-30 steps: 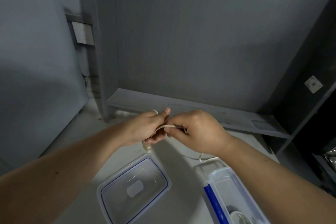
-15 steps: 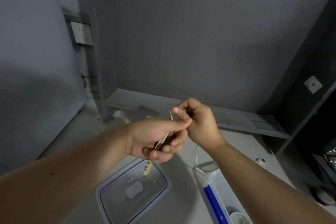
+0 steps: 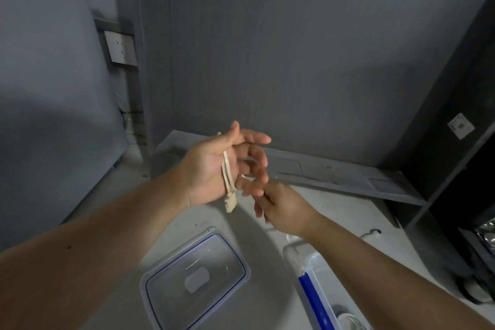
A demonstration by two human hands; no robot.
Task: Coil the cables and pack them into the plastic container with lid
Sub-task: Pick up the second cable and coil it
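Observation:
My left hand (image 3: 214, 166) is raised palm up above the table, with a cream cable (image 3: 227, 174) looped across its palm and fingers; the cable's plug (image 3: 231, 202) hangs below the hand. My right hand (image 3: 284, 209) pinches the thin free run of the same cable just under the left fingers. The clear lid with a blue seal (image 3: 195, 278) lies flat on the table below. The clear plastic container with a blue clip (image 3: 316, 295) stands at the lower right, partly hidden by my right forearm, with a white cable (image 3: 351, 321) inside.
A white table (image 3: 267, 262) carries the lid and container. A low grey shelf (image 3: 334, 174) runs along the back wall. A dark shelving unit (image 3: 460, 169) stands at the right. A wall socket (image 3: 122, 47) is at the upper left. A small dark item (image 3: 371, 233) lies on the table.
My left hand has turned palm up and spread its fingers with the cable wound on it. My right hand has dropped from above the left hand to below its fingers, still on the cable.

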